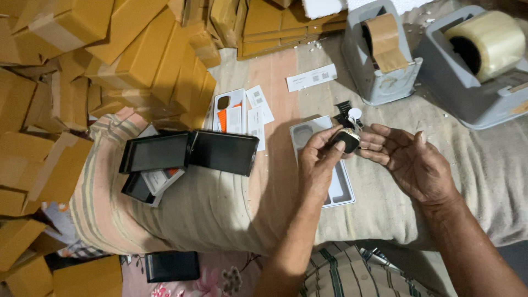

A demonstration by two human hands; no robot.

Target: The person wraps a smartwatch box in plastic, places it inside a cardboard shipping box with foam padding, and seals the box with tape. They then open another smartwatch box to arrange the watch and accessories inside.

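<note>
Cardboard boxes [137, 60] crowd the bed [231, 209]; left hand [318, 165] pinches a small watch [345, 140], right hand [410, 159] open; it could slip.

Watch body [345, 139] (half behind fingers)

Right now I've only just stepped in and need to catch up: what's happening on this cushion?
A person holds a small black smartwatch body in the left hand, the right hand open beside it. Under them a white packaging tray lies on the beige cushion. Open black boxes sit to the left, cardboard cartons piled behind, and two tape dispensers at upper right.
</note>
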